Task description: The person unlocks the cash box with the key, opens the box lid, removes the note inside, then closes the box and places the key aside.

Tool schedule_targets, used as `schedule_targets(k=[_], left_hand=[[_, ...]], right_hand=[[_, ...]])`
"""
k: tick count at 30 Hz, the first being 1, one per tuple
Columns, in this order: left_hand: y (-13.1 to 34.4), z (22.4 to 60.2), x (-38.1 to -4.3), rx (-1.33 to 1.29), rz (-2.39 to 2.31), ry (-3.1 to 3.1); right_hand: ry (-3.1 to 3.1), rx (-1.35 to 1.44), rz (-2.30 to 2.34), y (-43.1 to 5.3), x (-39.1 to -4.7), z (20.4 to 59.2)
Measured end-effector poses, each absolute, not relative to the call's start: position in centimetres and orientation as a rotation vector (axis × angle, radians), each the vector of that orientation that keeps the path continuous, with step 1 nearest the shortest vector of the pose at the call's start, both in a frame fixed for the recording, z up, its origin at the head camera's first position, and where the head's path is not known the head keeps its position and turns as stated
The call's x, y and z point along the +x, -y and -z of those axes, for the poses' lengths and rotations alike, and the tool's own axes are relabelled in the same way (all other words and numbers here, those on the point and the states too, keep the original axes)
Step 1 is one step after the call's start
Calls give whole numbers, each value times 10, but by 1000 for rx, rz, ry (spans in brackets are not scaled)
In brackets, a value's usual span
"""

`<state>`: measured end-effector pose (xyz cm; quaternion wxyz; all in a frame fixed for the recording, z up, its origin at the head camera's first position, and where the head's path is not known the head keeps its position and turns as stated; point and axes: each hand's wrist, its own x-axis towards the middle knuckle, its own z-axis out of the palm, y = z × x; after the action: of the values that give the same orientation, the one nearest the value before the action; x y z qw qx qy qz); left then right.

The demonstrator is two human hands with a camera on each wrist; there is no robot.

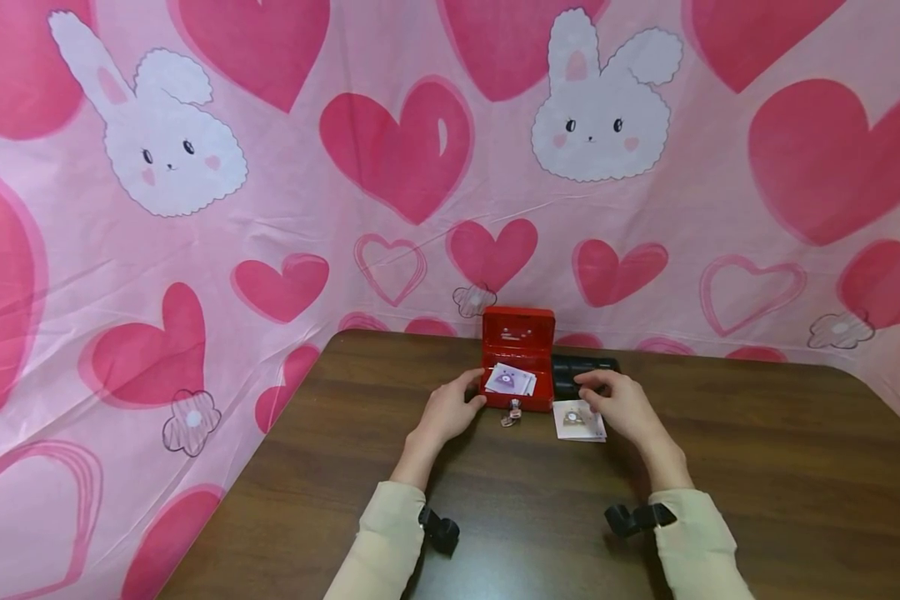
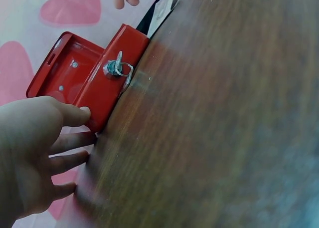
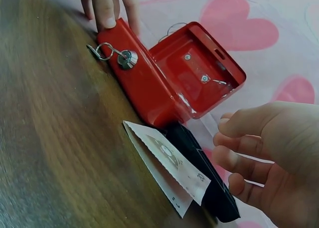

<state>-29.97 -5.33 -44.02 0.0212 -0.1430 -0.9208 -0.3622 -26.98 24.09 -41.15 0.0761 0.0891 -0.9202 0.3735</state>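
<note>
A red metal cash box (image 1: pixel 540 399) stands with its lid raised, paper play notes (image 1: pixel 505 380) lying inside. Keys on a ring (image 2: pixel 128 73) hang from the lock on its front. At the box's left front corner, my left hand (image 1: pixel 447 412) rests its thumb on the front, the other fingers spread along the side. To the right of the box lies a small stack of play notes (image 1: pixel 577 422), the top one bent up and marked 20 in the right wrist view. My right hand (image 3: pixel 279 158) hovers just over these notes, fingers loosely bent with nothing in them.
A flat black tray-like piece (image 1: pixel 581 367) lies behind the loose notes, against the box's right side. The brown wooden table (image 1: pixel 307 467) reaches back to a pink cloth (image 1: pixel 420 275) printed with hearts and rabbits. Black camera mounts (image 1: pixel 441 533) sit on both wrists.
</note>
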Motion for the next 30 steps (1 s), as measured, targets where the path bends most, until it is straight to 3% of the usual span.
schedule_targets(k=[30], left_hand=[[51, 440, -299, -403, 1148, 2852]], right_hand=[[2774, 284, -1151, -222, -272, 412]])
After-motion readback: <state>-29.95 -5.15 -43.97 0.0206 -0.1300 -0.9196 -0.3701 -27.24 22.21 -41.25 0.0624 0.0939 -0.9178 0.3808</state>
